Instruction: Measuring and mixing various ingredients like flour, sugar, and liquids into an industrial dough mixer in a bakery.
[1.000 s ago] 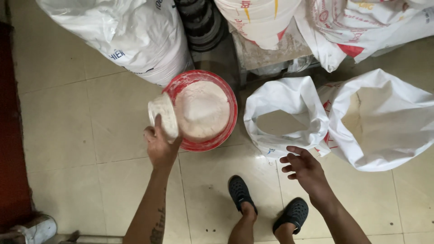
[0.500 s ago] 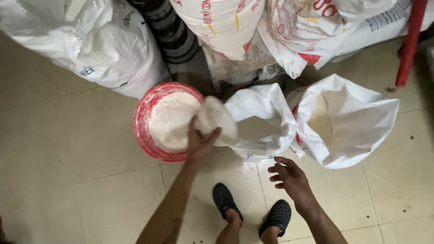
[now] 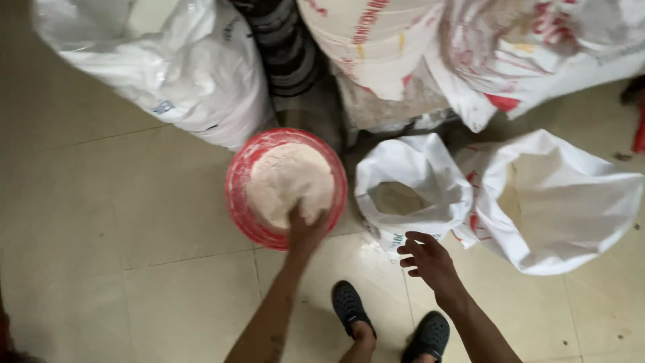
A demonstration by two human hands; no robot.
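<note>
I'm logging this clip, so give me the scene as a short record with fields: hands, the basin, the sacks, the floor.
left hand: left hand dug into the heap of pale flour
right hand: right hand empty, fingers curled, beside the small open sack
basin: red basin, round, on the floor
sacks: large open sack to the right; full white sacks behind
floor: beige tiled floor
feet: dark clogs

Noted red basin [image 3: 236, 195], off-white flour [image 3: 285, 181] inside; right of basin, white sacks [image 3: 430, 185], red print; beige floor tiles [image 3: 134, 222].
</note>
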